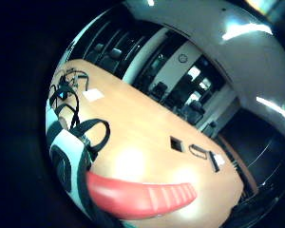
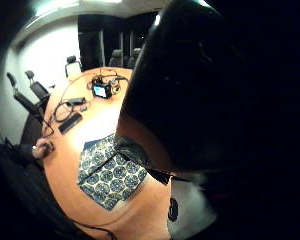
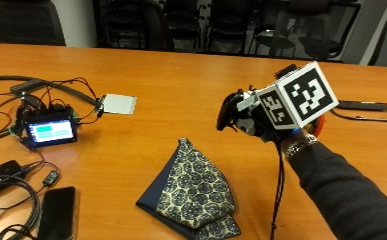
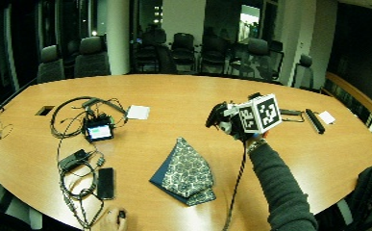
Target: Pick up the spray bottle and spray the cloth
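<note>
My gloved right hand (image 3: 256, 125) is raised above the orange table (image 3: 180, 75) and grips the spray bottle (image 3: 231, 112). The bottle's black head points left, out over the table beyond the cloth's tip. In the little finger side palm view, its red trigger (image 1: 142, 197) sits close to the palm beside the white body (image 1: 69, 156). The black spray head (image 2: 190, 90) fills much of the thumb side palm view. A folded blue and cream patterned cloth (image 3: 193, 195) lies flat on the table, below and left of the hand. It also shows as the cloth (image 2: 110, 172) under the bottle.
A small lit screen (image 3: 46, 131) with tangled cables sits at the left. A dark phone (image 3: 56, 210) lies near the front edge, and a white card (image 3: 118, 103) lies behind the screen. Black items (image 3: 363, 106) lie at the far right. The bare other hand (image 4: 112, 222) rests at the table's near edge.
</note>
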Motion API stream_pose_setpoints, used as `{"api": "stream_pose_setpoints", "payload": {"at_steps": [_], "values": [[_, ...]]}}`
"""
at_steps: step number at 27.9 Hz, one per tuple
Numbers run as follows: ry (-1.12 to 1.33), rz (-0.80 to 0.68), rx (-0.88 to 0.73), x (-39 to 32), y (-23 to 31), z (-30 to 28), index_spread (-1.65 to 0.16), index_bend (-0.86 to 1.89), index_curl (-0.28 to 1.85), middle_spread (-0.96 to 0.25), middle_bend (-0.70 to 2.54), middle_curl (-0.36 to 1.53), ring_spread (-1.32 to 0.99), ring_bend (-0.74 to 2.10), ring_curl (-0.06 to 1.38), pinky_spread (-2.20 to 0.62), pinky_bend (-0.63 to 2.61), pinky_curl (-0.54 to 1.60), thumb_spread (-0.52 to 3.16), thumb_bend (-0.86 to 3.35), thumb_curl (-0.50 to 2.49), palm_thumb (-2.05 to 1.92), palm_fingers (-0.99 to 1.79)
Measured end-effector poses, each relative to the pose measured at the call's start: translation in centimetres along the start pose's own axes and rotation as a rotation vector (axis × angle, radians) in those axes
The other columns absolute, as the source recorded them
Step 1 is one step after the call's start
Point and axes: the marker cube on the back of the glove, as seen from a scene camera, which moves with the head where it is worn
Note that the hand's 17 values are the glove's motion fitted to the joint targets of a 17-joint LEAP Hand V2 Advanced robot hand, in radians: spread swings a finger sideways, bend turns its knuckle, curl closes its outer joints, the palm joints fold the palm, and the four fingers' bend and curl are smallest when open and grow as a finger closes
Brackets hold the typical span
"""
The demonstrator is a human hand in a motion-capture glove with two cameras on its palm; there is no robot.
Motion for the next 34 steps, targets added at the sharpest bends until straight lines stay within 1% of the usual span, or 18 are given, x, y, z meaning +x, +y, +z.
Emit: {"api": "stream_pose_setpoints", "payload": {"at_steps": [4, 10, 16, 26, 34], "values": [[0.054, -0.128, -0.037, -1.8, -0.2, 0.5, -0.28, 0.26, 0.55, -0.22, 0.56, 0.53, -0.22, 0.72, 0.48, -0.34, 0.52, 0.43, 0.52, -0.03, 0.69, 0.91, 1.41], [0.117, -0.263, -0.046, -3.6, 0.4, 1.6, -0.29, 0.27, 0.56, -0.22, 0.56, 0.53, -0.22, 0.72, 0.48, -0.35, 0.52, 0.43, 0.52, -0.03, 0.7, 0.9, 1.41], [0.159, -0.391, -0.094, -5.9, 2.3, 2.9, -0.29, 0.27, 0.56, -0.22, 0.56, 0.53, -0.22, 0.72, 0.48, -0.35, 0.52, 0.43, 0.52, -0.03, 0.72, 0.9, 1.4], [0.139, -0.483, -0.127, -8.8, 4.2, 4.7, -0.28, 0.27, 0.57, -0.22, 0.57, 0.52, -0.22, 0.72, 0.47, -0.35, 0.52, 0.43, 0.51, -0.03, 0.74, 0.9, 1.4], [0.143, -0.489, -0.159, -9.1, 5.4, 5.3, -0.28, 0.27, 0.58, -0.22, 0.57, 0.52, -0.22, 0.72, 0.47, -0.34, 0.52, 0.43, 0.5, -0.03, 0.75, 0.89, 1.4]]}}
